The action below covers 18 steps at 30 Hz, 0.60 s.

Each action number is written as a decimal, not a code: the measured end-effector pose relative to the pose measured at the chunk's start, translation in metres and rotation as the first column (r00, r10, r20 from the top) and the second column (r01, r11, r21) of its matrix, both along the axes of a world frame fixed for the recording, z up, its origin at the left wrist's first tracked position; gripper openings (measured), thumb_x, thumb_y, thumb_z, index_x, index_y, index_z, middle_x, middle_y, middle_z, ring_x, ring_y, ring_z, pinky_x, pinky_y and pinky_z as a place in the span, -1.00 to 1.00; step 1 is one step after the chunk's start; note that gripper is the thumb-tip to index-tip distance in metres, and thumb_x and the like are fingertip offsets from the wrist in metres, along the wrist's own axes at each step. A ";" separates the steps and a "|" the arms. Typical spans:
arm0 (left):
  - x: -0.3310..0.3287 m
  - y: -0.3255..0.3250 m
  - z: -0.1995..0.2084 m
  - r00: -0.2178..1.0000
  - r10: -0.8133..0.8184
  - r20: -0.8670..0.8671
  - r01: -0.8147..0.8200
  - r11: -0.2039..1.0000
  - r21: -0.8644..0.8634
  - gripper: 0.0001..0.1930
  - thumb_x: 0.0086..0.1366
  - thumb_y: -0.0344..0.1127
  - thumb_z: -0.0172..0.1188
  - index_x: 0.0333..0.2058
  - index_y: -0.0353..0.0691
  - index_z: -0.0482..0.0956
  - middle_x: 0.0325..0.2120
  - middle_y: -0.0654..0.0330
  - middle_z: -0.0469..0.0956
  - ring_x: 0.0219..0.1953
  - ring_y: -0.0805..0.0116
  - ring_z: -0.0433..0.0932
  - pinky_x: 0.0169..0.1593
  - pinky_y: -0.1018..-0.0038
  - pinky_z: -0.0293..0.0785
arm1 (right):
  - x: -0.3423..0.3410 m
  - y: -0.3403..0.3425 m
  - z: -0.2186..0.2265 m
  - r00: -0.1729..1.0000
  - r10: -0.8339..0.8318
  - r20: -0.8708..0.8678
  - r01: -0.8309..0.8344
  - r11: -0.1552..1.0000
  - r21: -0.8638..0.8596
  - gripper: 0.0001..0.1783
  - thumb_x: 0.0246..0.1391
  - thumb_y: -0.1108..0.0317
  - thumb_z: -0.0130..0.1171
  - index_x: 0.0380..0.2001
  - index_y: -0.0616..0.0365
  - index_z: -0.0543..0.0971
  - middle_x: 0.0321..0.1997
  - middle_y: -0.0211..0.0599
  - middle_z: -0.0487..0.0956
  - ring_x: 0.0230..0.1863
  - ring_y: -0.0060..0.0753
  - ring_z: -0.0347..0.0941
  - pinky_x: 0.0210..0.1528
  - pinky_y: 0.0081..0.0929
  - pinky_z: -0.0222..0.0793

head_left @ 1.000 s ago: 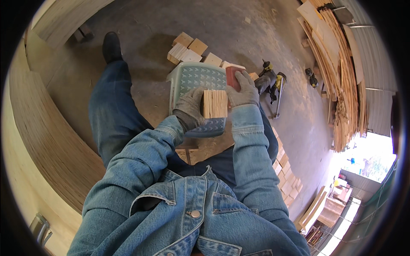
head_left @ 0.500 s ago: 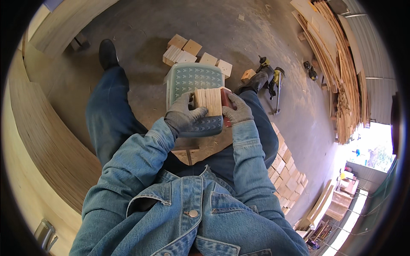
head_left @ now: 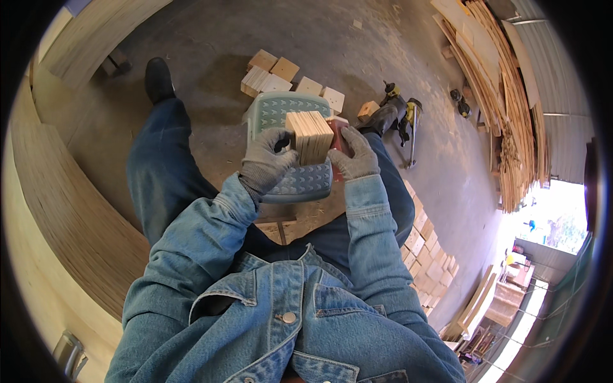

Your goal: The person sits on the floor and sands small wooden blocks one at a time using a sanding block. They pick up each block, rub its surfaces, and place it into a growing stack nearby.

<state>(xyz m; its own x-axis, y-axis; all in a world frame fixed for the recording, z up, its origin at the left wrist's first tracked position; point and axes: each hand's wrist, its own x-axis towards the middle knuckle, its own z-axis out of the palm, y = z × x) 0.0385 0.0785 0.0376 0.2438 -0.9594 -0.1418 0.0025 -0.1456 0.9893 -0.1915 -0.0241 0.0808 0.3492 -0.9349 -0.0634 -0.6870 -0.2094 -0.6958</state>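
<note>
A block of stacked thin plywood squares (head_left: 309, 142) sits between my two gloved hands, above a grey-green plastic step stool (head_left: 300, 180). My left hand (head_left: 268, 159) is curled at the block's left side, with the thumb along its near edge. On the opposite side, my right hand (head_left: 357, 155) is bent around the right edge, its thumb at the lower right corner. A dark red block (head_left: 336, 124) stands upright beside the plywood, partly hidden by my right hand. The layered edges of the plywood face me, and its upper face shows too.
Several drilled wooden blocks (head_left: 273, 70) lie on the floor beyond the stool. Near my right foot are a cordless drill (head_left: 412, 115) and one more wooden block (head_left: 368, 110). Stacked blocks (head_left: 426, 252) stand by my right leg. Long boards (head_left: 504, 96) lean at the right wall.
The plywood block has turned, so its upper face now shows more, and it sits slightly higher. My left hand has shifted a little, with its fingers more curled. The right hand has slid slightly.
</note>
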 end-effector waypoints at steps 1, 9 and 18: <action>0.001 0.000 -0.006 1.000 -0.014 0.026 0.013 1.000 0.021 -0.58 0.28 -0.45 0.42 0.10 -0.34 0.61 0.01 0.02 0.68 0.09 0.26 0.66 0.20 0.34 0.61 | -0.006 0.002 -0.008 1.000 0.009 -0.010 -0.009 1.000 0.011 -0.17 -0.09 0.24 0.61 0.30 0.16 0.57 0.47 -0.02 0.45 0.46 -0.07 0.41 0.49 -0.29 0.34; -0.007 0.004 -0.001 0.827 -0.213 0.520 0.108 0.968 0.225 0.01 -0.06 -0.06 0.65 0.35 -0.22 0.33 0.21 -0.18 0.47 0.25 -0.07 0.53 0.34 0.16 0.50 | -0.035 0.038 -0.028 0.994 -0.038 -0.102 0.050 0.991 0.122 -0.19 -0.07 0.23 0.58 0.29 0.16 0.58 0.48 -0.06 0.44 0.45 -0.06 0.42 0.48 -0.30 0.36; -0.020 -0.004 -0.030 0.778 -0.287 0.559 0.201 0.956 0.212 0.34 -0.19 0.08 0.65 0.50 -0.17 0.03 0.42 -0.20 0.19 0.49 -0.13 0.20 0.53 0.17 0.24 | -0.046 0.063 -0.016 0.983 -0.155 -0.095 0.149 0.986 -0.072 -0.20 -0.09 0.21 0.59 0.28 0.10 0.59 0.48 -0.06 0.43 0.43 0.05 0.41 0.45 -0.18 0.37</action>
<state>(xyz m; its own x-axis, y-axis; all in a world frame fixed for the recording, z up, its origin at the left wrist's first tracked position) 0.0186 0.0743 0.0079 0.0808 -0.9803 -0.1804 -0.6165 -0.1914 0.7637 -0.2379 0.0386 0.0647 0.1977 -0.9798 -0.0288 -0.7798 -0.1393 -0.6104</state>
